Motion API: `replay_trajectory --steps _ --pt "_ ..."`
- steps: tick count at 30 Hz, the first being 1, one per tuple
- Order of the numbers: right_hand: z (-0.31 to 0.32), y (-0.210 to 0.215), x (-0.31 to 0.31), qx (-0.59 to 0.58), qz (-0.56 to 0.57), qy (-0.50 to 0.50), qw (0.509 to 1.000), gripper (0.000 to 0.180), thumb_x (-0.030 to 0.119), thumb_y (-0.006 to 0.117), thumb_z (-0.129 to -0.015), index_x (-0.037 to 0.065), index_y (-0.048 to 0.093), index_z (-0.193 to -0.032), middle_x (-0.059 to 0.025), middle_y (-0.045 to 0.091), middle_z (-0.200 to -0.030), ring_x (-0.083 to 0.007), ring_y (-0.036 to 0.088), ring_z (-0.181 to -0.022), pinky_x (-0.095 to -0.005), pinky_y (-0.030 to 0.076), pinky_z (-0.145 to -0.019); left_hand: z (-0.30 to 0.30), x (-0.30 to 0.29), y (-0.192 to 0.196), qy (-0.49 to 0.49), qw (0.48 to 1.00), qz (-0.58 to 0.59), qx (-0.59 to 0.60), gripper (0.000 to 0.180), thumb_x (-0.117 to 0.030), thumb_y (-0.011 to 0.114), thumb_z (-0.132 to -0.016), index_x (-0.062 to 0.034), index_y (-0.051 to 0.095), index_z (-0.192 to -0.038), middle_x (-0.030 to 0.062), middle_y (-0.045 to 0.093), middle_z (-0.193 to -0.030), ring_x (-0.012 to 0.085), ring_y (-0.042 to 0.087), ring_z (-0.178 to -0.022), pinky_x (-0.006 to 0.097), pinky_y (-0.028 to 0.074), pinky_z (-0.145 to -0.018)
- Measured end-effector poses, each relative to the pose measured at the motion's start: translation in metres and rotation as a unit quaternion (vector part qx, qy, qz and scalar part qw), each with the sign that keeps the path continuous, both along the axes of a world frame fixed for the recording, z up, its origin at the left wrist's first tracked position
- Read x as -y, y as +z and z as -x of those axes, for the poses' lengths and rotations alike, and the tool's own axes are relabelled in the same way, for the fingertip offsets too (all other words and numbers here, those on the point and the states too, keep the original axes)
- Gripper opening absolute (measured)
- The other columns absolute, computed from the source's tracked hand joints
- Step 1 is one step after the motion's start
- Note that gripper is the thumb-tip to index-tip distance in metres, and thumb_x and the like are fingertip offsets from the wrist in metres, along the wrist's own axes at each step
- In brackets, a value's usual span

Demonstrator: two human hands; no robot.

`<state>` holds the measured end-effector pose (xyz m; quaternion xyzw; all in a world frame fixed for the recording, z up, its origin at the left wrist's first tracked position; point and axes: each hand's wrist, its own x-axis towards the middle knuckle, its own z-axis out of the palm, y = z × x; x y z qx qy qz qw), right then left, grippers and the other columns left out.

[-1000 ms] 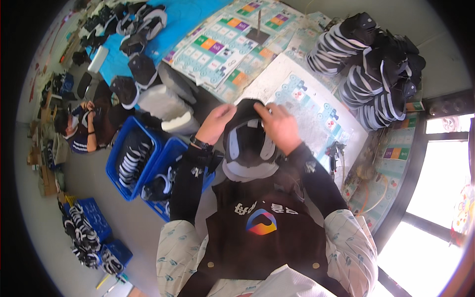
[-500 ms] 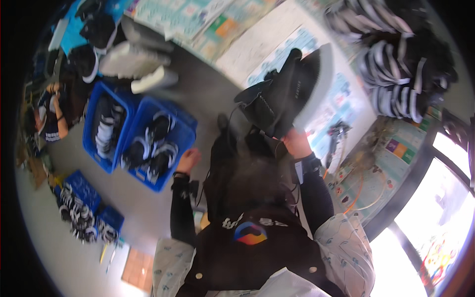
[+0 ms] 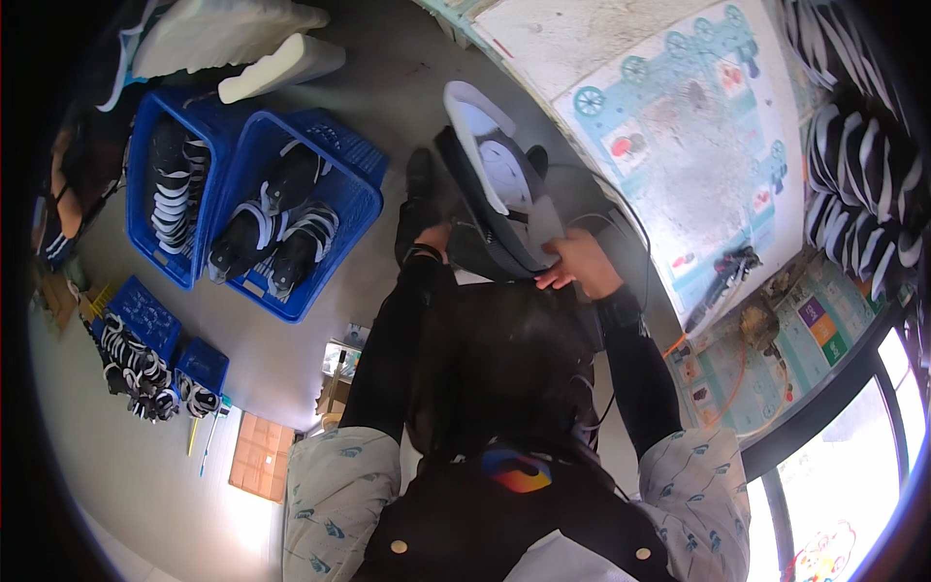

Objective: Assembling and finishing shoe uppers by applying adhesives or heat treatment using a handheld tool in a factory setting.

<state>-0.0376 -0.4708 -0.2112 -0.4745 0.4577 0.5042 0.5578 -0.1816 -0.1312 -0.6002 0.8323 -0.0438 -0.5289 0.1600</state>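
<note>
In front of my lap is a black shoe (image 3: 475,204), tilted so that its pale sole faces upward. My right hand (image 3: 585,266) pinches the shoe's near end between thumb and fingers. At the shoe's left side is my left hand (image 3: 433,238), its fingers hidden behind the shoe and the dark clothing. A thin dark cord runs beside the shoe toward the worktable (image 3: 679,126) on the right. On that table lies a dark hand tool (image 3: 722,276) with an orange hose.
Two blue crates (image 3: 373,209) of black-and-white shoes (image 3: 312,242) stand at left. Pale foam-like blocks (image 3: 281,68) lie beyond them. More shoes (image 3: 863,155) are stacked at far right. Smaller blue crates (image 3: 143,315) sit at lower left, near a cardboard piece (image 3: 262,456). Another person's arm (image 3: 66,194) shows at far left.
The shoe has come down and left off the table side, turning its sole up. My left hand has moved right, from beside the crate to the shoe. My right hand still grips it.
</note>
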Motion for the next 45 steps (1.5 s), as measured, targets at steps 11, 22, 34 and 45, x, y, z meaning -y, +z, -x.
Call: replay_trajectory --steps 11,22,34,45 --pt "0.105 -0.083 -0.002 -0.009 -0.03 -0.092 0.995 0.052 0.029 0.059 -0.102 -0.012 0.057 -0.134 -0.0265 0.052 -0.141 -0.0391 0.078 -0.084 -0.035 0.063 -0.068 0.096 -0.023 -0.054 -0.062 0.99 -0.096 -0.084 0.033 -0.028 0.065 -0.099 -0.0036 0.069 -0.122 0.0231 0.073 -0.12 0.0425 0.069 -0.113 0.05 0.056 -0.094" --pt "0.091 -0.144 0.047 -0.015 0.034 -0.009 0.999 0.038 0.017 0.058 -0.102 -0.006 0.054 -0.131 -0.0206 0.073 -0.083 -0.03 0.075 -0.062 -0.0333 0.059 -0.051 0.057 -0.051 -0.054 -0.036 0.99 -0.133 -0.031 0.034 -0.028 0.065 -0.099 -0.0038 0.069 -0.123 0.023 0.073 -0.12 0.0424 0.069 -0.113 0.049 0.056 -0.094" --pt "0.068 -0.16 0.084 0.259 0.122 0.017 0.958 0.045 0.016 0.053 -0.1 -0.01 0.054 -0.137 -0.018 0.075 -0.077 -0.0223 0.074 -0.059 -0.0323 0.06 -0.053 -0.069 -0.034 -0.048 -0.07 0.985 -0.115 0.112 0.034 -0.027 0.065 -0.098 -0.004 0.069 -0.124 0.0229 0.073 -0.12 0.0422 0.069 -0.113 0.049 0.057 -0.094" --pt "0.121 -0.14 0.095 0.352 0.174 0.083 0.916 0.033 0.017 0.058 -0.095 -0.014 0.068 -0.092 -0.0217 0.077 -0.08 -0.029 0.078 -0.066 -0.037 0.061 -0.054 -0.163 -0.016 -0.034 -0.14 0.944 -0.017 0.298 0.035 -0.027 0.065 -0.098 -0.0042 0.069 -0.124 0.0227 0.073 -0.121 0.042 0.069 -0.113 0.049 0.057 -0.094"
